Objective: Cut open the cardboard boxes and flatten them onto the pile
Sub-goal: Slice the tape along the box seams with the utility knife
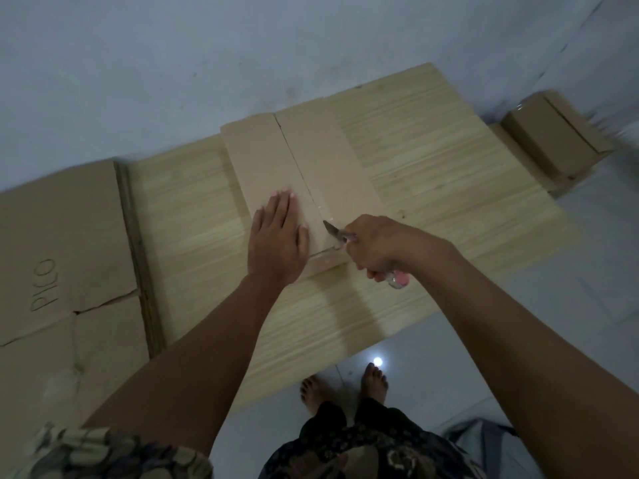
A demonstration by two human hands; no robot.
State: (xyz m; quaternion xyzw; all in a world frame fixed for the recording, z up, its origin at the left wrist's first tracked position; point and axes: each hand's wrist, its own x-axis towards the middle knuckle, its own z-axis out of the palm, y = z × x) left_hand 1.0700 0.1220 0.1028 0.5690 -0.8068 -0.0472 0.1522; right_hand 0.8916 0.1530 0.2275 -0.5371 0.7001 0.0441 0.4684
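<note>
The right hand (375, 245) grips a utility knife (337, 233) at the cardboard box (304, 174) seam; the left hand (278, 236), flat just beside the blade, risks a cut if it slips.

A long brown cardboard box (301, 174) lies on the pale wooden board (432, 188), which rests on the glossy tiled floor (518, 357) against the wall behind. The left hand (278, 236) rests flat on the box's near left part; just right of it, the right hand (373, 247) holds a pink-handled utility knife (337, 233), blade at the box's centre seam. A pile of flattened brown cardboard sheets (62, 257) lies left of the board. Closed brown cardboard boxes (553, 140) stand stacked at its far right end. Two bare feet (345, 385) stand before the board's near edge.
</note>
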